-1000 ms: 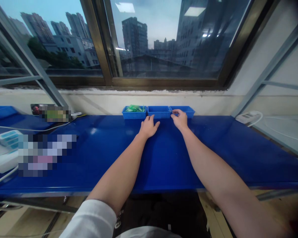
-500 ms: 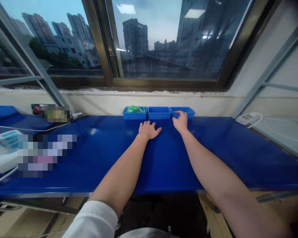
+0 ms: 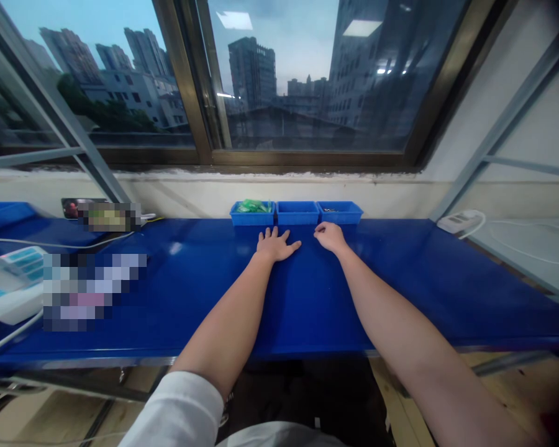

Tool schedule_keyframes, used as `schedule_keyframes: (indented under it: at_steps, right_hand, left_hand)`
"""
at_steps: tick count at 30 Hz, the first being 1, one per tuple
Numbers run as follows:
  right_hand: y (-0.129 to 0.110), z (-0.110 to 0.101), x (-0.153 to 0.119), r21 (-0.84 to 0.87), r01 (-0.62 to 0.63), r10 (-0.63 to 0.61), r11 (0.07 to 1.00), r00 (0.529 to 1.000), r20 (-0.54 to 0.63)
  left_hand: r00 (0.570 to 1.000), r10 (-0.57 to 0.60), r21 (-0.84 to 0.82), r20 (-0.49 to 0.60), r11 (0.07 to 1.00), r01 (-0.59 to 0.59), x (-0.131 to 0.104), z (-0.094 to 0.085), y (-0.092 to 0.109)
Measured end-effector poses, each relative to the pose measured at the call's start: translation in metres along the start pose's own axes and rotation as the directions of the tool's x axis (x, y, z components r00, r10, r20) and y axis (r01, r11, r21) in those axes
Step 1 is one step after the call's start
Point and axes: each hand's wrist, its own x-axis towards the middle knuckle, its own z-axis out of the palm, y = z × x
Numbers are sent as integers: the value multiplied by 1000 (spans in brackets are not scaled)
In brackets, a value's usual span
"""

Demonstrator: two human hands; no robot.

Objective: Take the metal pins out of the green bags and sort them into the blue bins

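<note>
Three small blue bins stand in a row at the back of the blue table (image 3: 190, 298). Green pieces (image 3: 253, 206) fill the left bin (image 3: 253, 218); they look like plastic, their kind unclear. The middle bin (image 3: 298, 215) shows only its blue inside and a few dark specks. Small metallic bits (image 3: 330, 210) lie in the right bin (image 3: 342, 217). My left hand (image 3: 276, 245) rests flat on the table, fingers spread, just in front of the left bin. In front of the right bin, my right hand (image 3: 330, 237) is pinched; anything between its fingertips is too small to make out.
On the left are a white device with teal keys (image 3: 23, 273), a blurred-out item (image 3: 93, 292) and white cables. A blue tray (image 3: 7, 211) sits at the far left. A white power strip (image 3: 461, 220) lies at the back right, by the grey metal frame (image 3: 507, 136).
My right hand has come out of the right bin, moving toward me and slightly left, its fingers now pinched. My left hand stays flat in nearly the same spot.
</note>
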Motion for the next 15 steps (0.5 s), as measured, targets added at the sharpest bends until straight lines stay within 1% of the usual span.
schedule_keyframes:
  at_steps: [6, 11, 15]
  right_hand:
    - [-5, -1, -5, -81, 49, -47, 996, 999, 28]
    - [-6, 0, -7, -91, 74, -70, 993, 996, 50]
    - [-7, -1, -7, -87, 77, -72, 993, 996, 55]
  left_hand:
    - [1000, 8, -4, 18, 1000, -8, 1, 3, 0]
    - [1000, 21, 5, -10, 1000, -21, 2, 2, 0]
    - [999, 34, 3, -11, 999, -34, 1, 1, -1]
